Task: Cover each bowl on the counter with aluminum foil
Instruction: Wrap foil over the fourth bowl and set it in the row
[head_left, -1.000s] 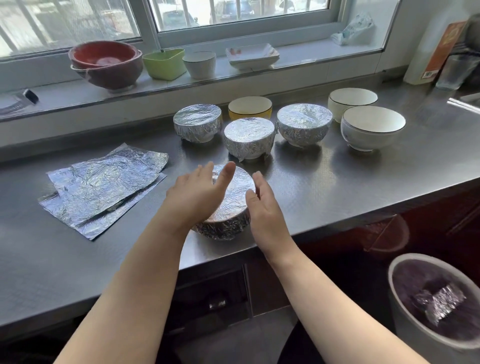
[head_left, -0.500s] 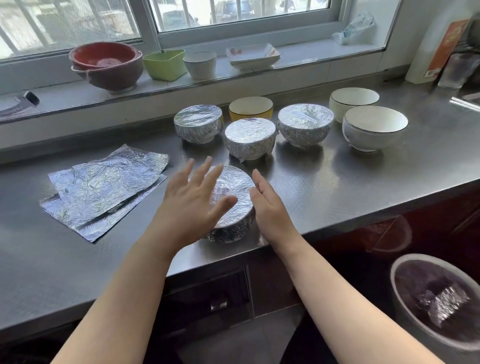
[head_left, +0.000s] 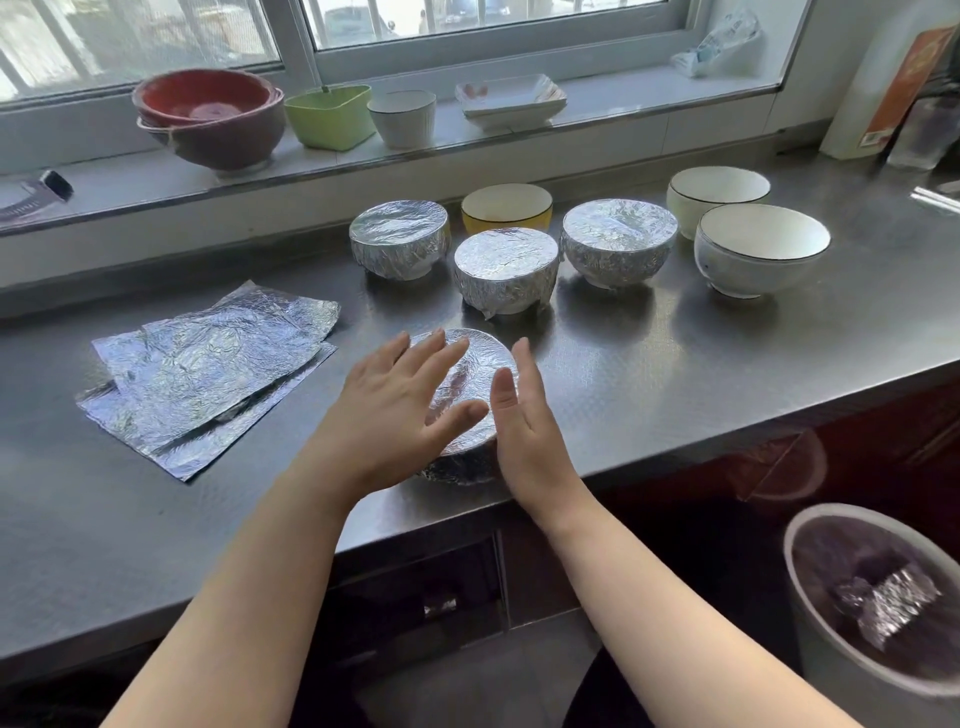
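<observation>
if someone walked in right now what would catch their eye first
Two bare hands, left hand and right hand, frame a foil-wrapped bowl at the steel counter's near edge. Behind it sit three more shiny foil-covered bowls, with crinkled aluminium foil sheets lying to the left and two uncovered white bowls at the right.

We see bright daylight pouring in through the window, which is washed out to near white. The steel surface carries soft glare, and the foil sheets glint. Below the edge it is dim. Straight lines bow toward the frame's borders; focus is sharp.
</observation>
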